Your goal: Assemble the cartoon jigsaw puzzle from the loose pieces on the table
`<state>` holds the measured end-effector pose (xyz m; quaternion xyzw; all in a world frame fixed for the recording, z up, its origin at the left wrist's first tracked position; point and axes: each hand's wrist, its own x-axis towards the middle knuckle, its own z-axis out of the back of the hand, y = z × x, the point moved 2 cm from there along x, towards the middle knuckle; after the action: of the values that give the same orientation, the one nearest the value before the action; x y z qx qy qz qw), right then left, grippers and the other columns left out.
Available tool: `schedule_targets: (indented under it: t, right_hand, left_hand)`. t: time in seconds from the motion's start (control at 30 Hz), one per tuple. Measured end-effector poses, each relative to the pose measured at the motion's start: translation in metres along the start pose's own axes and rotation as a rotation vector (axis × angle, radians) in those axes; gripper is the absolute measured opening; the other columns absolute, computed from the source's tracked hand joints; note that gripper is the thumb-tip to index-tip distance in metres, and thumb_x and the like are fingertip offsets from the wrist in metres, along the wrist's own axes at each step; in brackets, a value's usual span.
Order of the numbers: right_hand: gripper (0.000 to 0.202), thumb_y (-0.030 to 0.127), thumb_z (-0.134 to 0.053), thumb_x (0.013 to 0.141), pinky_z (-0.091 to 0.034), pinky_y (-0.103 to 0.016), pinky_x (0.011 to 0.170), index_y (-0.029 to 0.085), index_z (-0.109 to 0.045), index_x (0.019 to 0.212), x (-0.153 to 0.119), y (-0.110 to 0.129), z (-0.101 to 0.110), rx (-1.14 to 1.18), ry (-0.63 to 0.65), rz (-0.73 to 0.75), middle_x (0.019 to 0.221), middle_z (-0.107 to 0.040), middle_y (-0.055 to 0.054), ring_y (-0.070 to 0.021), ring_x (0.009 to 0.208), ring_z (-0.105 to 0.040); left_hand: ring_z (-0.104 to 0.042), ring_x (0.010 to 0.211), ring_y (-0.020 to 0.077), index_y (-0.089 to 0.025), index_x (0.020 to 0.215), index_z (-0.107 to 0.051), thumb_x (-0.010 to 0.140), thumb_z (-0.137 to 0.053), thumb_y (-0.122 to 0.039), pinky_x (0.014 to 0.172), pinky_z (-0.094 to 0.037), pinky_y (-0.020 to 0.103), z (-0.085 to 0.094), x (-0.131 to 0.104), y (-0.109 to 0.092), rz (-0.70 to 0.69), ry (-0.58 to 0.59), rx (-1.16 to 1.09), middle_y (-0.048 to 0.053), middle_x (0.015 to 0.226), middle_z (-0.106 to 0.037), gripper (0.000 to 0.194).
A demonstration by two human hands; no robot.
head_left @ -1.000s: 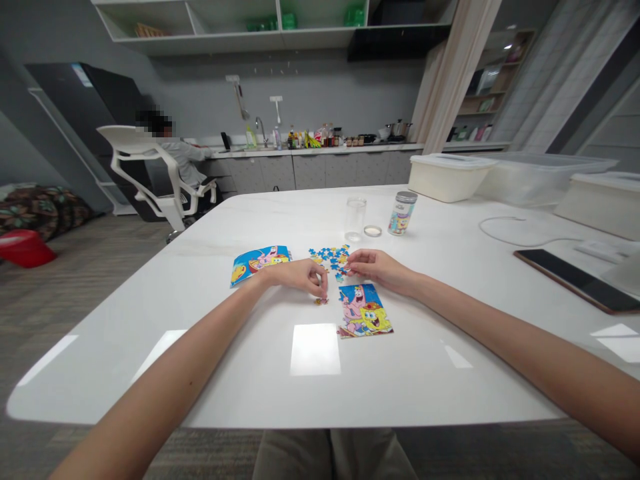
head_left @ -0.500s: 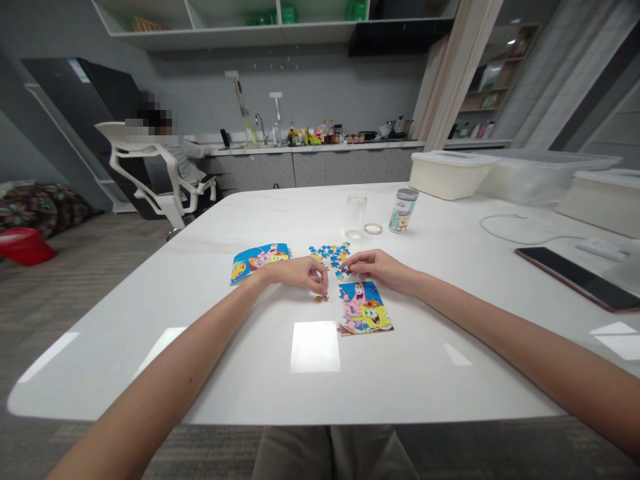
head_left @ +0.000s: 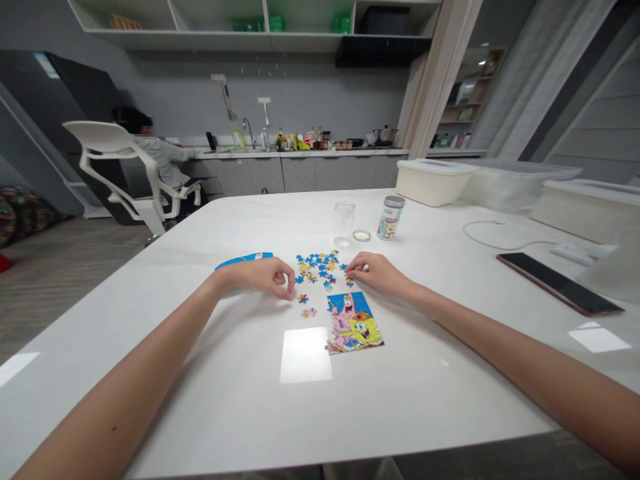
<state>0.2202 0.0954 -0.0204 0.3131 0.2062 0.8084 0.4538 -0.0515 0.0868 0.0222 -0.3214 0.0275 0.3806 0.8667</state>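
Note:
My left hand hovers low over the table with its fingers curled and thumb near the forefinger; what they hold, if anything, is hidden. Just right of it lie a loose dark-patterned puzzle piece and a pink-and-yellow piece. My right hand pinches at a puzzle piece on the right edge of the scattered pile. Nearer to me rests a partly joined puzzle with a pink starfish and a yellow sponge figure. A picture sheet is partly covered by my left hand.
Behind the pile stand a clear jar, its lid and a printed canister. To the right are a phone, a cable and storage boxes. A person sits on a white chair at the far left.
My left hand has drawn back to the left, uncovering the loose pieces near the joined puzzle. My right hand stays by the pile's right edge. The whole view has shifted somewhat.

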Motion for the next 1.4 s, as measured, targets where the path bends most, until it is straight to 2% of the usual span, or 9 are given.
schedule_targets:
  t: [0.13, 0.27, 0.47, 0.67, 0.77, 0.87, 1.07, 1.2, 1.4]
  right_hand:
    - [0.014, 0.027, -0.062, 0.080, -0.045, -0.025, 0.056, 0.016, -0.068, 0.074, -0.002, 0.007, 0.004, 0.121, -0.033, -0.140, 0.063, -0.068, -0.002, -0.0123, 0.049, -0.058]
    - [0.044, 0.048, -0.069, 0.074, -0.036, -0.023, 0.045, 0.019, -0.047, 0.049, -0.005, 0.016, 0.008, 0.046, -0.132, -0.178, 0.042, -0.054, 0.003, -0.0097, 0.036, -0.047]
    - [0.061, 0.060, -0.034, 0.091, -0.033, -0.023, 0.037, 0.018, -0.055, 0.052, -0.007, 0.012, 0.006, 0.168, -0.087, -0.261, 0.035, -0.046, 0.002, -0.0084, 0.027, -0.039]
    - [0.032, 0.045, -0.034, 0.092, -0.037, -0.021, 0.037, 0.018, -0.050, 0.098, -0.001, -0.004, -0.002, 0.413, -0.155, -0.129, 0.061, -0.063, 0.000, -0.0132, 0.045, -0.058]
    - [0.017, 0.026, -0.038, 0.085, -0.045, -0.022, 0.045, 0.020, -0.049, 0.097, 0.000, -0.007, -0.004, 0.411, -0.180, -0.038, 0.074, -0.062, -0.002, -0.0142, 0.059, -0.062]
    - [0.027, 0.012, -0.037, 0.071, -0.051, -0.027, 0.056, 0.021, -0.049, 0.093, -0.001, -0.006, -0.004, 0.398, -0.178, 0.003, 0.084, -0.060, -0.003, -0.0155, 0.072, -0.062]
    - [0.043, 0.002, -0.034, 0.057, -0.049, -0.035, 0.076, 0.022, -0.049, 0.092, -0.004, -0.002, -0.005, 0.244, -0.174, 0.083, 0.097, -0.058, -0.004, -0.0179, 0.090, -0.058]
    - [0.047, 0.000, -0.034, 0.051, -0.045, -0.033, 0.073, 0.022, -0.048, 0.090, -0.007, 0.001, -0.007, 0.123, -0.162, 0.139, 0.094, -0.057, -0.004, -0.0195, 0.093, -0.055]
    - [0.033, 0.002, -0.038, 0.065, -0.050, -0.034, 0.076, 0.022, -0.048, 0.089, -0.007, 0.006, -0.008, 0.209, -0.211, 0.164, 0.095, -0.054, -0.004, -0.0191, 0.096, -0.057]
  left_hand:
    - [-0.032, 0.051, 0.0098, -0.022, 0.089, -0.068, 0.071, -0.067, -0.042, 0.051, -0.026, 0.022, 0.004, -0.004, 0.007, 0.035, -0.058, 0.059, -0.007, 0.057, -0.032, 0.027]
    - [-0.031, 0.051, 0.0107, -0.023, 0.102, -0.067, 0.072, -0.066, -0.041, 0.052, -0.026, 0.022, 0.000, -0.001, 0.000, 0.040, -0.078, 0.057, -0.008, 0.056, -0.033, 0.035]
    - [-0.030, 0.052, 0.0105, -0.025, 0.115, -0.066, 0.072, -0.068, -0.042, 0.051, -0.024, 0.023, -0.007, 0.002, -0.013, 0.011, -0.103, 0.041, -0.007, 0.059, -0.034, 0.046]
    - [-0.029, 0.051, 0.0099, -0.024, 0.101, -0.073, 0.076, -0.066, -0.047, 0.051, -0.024, 0.024, -0.010, 0.008, -0.005, -0.084, -0.105, 0.063, -0.005, 0.058, -0.040, 0.035]
    - [-0.029, 0.050, 0.0094, -0.024, 0.092, -0.076, 0.078, -0.064, -0.048, 0.049, -0.022, 0.025, -0.012, 0.011, -0.006, -0.091, -0.131, 0.051, -0.005, 0.055, -0.036, 0.030]
    - [-0.029, 0.049, 0.0090, -0.023, 0.086, -0.076, 0.078, -0.064, -0.046, 0.047, -0.021, 0.024, -0.017, 0.014, -0.013, -0.090, -0.162, 0.035, -0.006, 0.054, -0.033, 0.027]
    - [-0.037, 0.051, 0.0088, -0.022, 0.086, -0.075, 0.082, -0.062, -0.043, 0.052, -0.027, 0.022, -0.025, 0.021, -0.023, -0.149, -0.216, 0.075, -0.005, 0.055, -0.044, 0.025]
    - [-0.042, 0.054, 0.0091, -0.022, 0.085, -0.074, 0.084, -0.061, -0.040, 0.055, -0.030, 0.022, -0.027, 0.024, -0.023, -0.139, -0.250, 0.159, -0.004, 0.059, -0.052, 0.023]
    - [-0.046, 0.055, 0.0094, -0.021, 0.083, -0.071, 0.085, -0.059, -0.039, 0.058, -0.032, 0.022, -0.030, 0.026, -0.018, -0.110, -0.320, 0.187, -0.002, 0.065, -0.062, 0.021]
